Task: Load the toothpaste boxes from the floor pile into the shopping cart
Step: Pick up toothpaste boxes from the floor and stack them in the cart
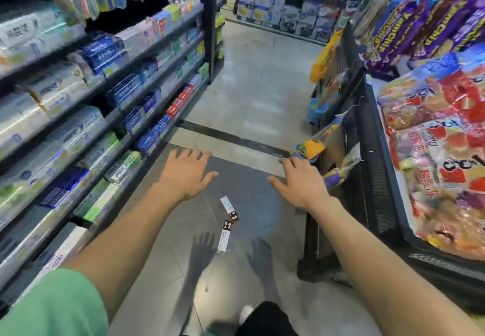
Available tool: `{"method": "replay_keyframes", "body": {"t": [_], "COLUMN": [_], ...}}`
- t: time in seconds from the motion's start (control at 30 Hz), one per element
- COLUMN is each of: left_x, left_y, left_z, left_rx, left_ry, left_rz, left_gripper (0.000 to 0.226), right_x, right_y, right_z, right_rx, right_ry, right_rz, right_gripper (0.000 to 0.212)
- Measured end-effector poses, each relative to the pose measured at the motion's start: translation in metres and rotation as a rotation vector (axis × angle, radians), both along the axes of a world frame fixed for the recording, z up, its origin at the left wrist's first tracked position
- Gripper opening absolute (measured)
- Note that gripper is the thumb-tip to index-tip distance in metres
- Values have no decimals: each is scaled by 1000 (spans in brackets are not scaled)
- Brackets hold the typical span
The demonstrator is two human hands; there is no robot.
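Note:
Two slim toothpaste boxes lie on the grey floor between my arms: one (pixel 230 209) white with a dark red end, the other (pixel 224 236) just below it, end to end. My left hand (pixel 185 174) hovers above the floor with fingers spread, palm down, holding nothing. My right hand (pixel 299 182) is stretched out the same way, fingers straight and empty. Both hands are well above the boxes; their shadows fall on the floor beside the lower box. No shopping cart is in view.
Shelves (pixel 86 115) full of toothpaste boxes line the left side of the aisle. On the right stands a black display bin (pixel 367 183) heaped with snack bags, with toys hanging on its side. The tiled aisle floor (pixel 252 78) runs ahead. My shoe (pixel 246 313) shows at the bottom.

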State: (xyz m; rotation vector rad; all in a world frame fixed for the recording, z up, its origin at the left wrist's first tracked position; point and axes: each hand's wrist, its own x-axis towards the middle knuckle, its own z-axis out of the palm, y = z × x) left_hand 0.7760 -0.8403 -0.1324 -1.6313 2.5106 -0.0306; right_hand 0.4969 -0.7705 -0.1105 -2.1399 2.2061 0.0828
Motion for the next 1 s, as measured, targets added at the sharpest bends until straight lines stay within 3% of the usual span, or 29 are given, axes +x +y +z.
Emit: {"method": "replay_keyframes", "body": {"t": [0.43,0.63,0.87,1.0], "left_x": [-92,-105,-103,-105], "left_y": [-111,-147,-188,-190], "left_z": [-73,-143,-288,-443], "left_rx": [130,172,185,216], "left_ry": [-38,-1,31,39], "left_rz": [258,384,403,394], "left_gripper": [65,62,61,61], "right_x": [-81,-83,-71,-69], "right_y": [-203,-266,-307,-317], "right_z": [-89,-172,-314,-468], "right_rx": [181,273,237,232], "right_ry": [60,61,-18,-39], "right_rz": [325,446,457,459], "right_gripper": [67,69,65,63]}}
